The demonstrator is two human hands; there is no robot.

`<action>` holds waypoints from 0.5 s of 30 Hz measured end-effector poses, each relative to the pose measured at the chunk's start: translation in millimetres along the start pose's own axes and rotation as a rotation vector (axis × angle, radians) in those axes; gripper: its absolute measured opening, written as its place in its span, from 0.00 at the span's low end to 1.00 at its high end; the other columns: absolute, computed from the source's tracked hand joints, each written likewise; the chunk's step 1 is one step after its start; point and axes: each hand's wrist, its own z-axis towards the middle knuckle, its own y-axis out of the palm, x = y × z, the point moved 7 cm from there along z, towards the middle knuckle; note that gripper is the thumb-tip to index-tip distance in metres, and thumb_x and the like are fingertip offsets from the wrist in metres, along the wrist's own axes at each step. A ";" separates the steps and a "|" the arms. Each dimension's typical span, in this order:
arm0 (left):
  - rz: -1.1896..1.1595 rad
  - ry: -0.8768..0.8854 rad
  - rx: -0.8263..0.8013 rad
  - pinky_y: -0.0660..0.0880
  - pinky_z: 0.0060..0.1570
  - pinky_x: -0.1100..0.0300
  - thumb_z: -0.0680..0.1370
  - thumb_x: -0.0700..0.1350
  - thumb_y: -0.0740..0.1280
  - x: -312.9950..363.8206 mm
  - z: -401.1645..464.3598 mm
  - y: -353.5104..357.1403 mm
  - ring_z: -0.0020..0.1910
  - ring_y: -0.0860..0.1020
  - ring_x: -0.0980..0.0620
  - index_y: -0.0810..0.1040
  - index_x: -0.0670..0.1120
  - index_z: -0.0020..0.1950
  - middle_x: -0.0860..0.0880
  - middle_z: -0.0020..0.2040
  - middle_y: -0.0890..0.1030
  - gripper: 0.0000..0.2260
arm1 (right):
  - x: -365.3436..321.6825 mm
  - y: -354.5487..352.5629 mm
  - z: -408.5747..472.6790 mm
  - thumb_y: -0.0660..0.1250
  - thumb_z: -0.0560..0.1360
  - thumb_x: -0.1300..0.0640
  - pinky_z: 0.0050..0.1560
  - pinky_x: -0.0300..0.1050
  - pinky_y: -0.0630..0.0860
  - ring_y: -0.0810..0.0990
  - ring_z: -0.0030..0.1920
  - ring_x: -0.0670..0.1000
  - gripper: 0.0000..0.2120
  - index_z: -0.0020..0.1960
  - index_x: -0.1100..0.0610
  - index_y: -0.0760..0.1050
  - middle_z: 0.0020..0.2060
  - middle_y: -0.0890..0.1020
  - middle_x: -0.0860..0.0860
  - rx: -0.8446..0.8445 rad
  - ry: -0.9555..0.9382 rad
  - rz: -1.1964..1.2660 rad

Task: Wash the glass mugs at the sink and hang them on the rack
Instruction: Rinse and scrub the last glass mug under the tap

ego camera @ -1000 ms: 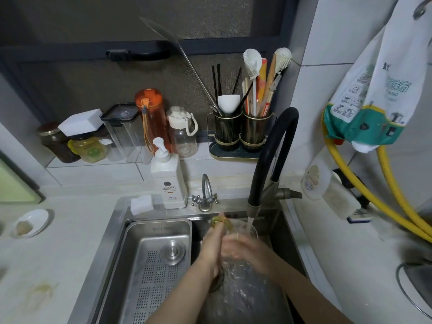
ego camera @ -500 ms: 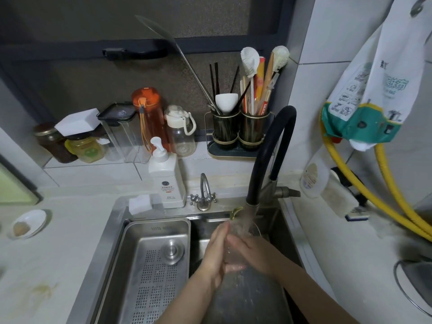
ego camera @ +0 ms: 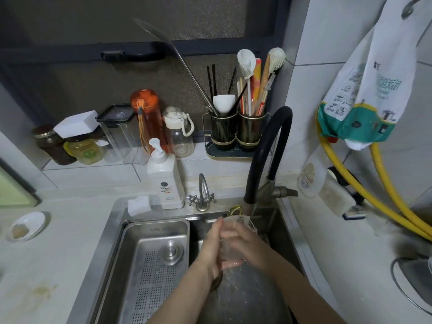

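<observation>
Glass mug (ego camera: 236, 226) mostly behind hands.

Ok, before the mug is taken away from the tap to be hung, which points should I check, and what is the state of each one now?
1. Both hands hold the glass mug: ok, left hand and right hand wrap it.
2. Mug under the black faucet spout: ok.
3. Water running: ok, splashes show in the sink below the hands.
4. Soap fully rinsed off: cannot tell, the glass is blurred.
5. Gold handle free to hook: ok, it sticks out above the fingers.
6. Rack ready: cannot tell, no rack is in view.
</observation>
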 end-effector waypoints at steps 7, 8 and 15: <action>0.063 -0.057 -0.031 0.81 0.37 0.51 0.75 0.66 0.60 -4.8 -5.6 3.5 0.48 0.83 0.45 0.80 0.47 0.57 0.43 0.51 0.84 0.25 | 10.4 2.9 0.3 0.58 0.75 0.39 0.62 0.47 0.73 0.77 0.58 0.43 0.21 0.64 0.47 0.69 0.57 0.79 0.45 -0.184 -0.022 -0.374; 0.056 -0.061 -0.030 0.81 0.37 0.52 0.75 0.66 0.60 -6.4 -7.2 5.1 0.48 0.83 0.45 0.81 0.47 0.55 0.43 0.50 0.84 0.25 | 13.8 5.5 3.7 0.60 0.74 0.42 0.65 0.46 0.71 0.76 0.61 0.43 0.22 0.66 0.46 0.67 0.59 0.79 0.44 -0.201 0.001 -0.280; 0.050 -0.066 0.002 0.81 0.36 0.52 0.76 0.65 0.60 -2.7 -7.2 -3.7 0.50 0.82 0.42 0.78 0.47 0.59 0.41 0.53 0.83 0.25 | 20.3 3.1 -2.7 0.52 0.73 0.30 0.62 0.52 0.73 0.79 0.56 0.49 0.32 0.63 0.53 0.71 0.56 0.80 0.52 -0.140 0.055 -0.335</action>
